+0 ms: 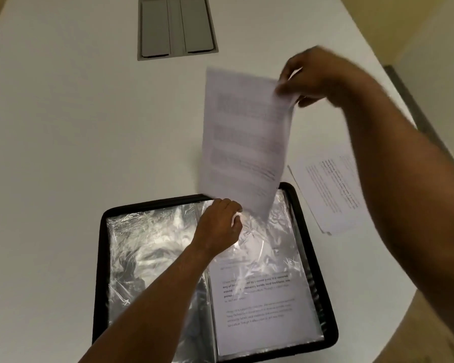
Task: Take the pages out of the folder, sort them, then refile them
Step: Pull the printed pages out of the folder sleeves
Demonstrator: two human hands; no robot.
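1. A black-edged folder [215, 279] is lying open on the white worktop [76, 127], near the person, its two halves spreading left and right.
2. Crinkled clear sleeves [152, 247] are covering the folder's left half and reflecting the light; whether pages are sitting inside them cannot be told.
3. On the right half, a printed page [262, 305] is lying under clear plastic, with lines of text facing the camera.
4. The right hand [317, 74] is holding a single printed sheet [247, 137] up in the air by its top right corner; its grip is pinching the paper between thumb and fingers.
5. This sheet is hanging tilted above the far edge of the folder, its bottom edge dipping toward the sleeve on the right half. The sheet is blurred, so its text is not readable.
6. The left hand [220, 224] is resting at the top of the folder near the spine, with its grip closing on the top edge of a plastic sleeve, just beside the bottom of the lifted sheet.
7. A small stack of loose pages [328, 195] is lying flat on the worktop just right of the folder, partly passing behind the right forearm.
8. A grey recessed panel [177, 27] with two flaps is sitting in the worktop at the far side, well apart from the folder.
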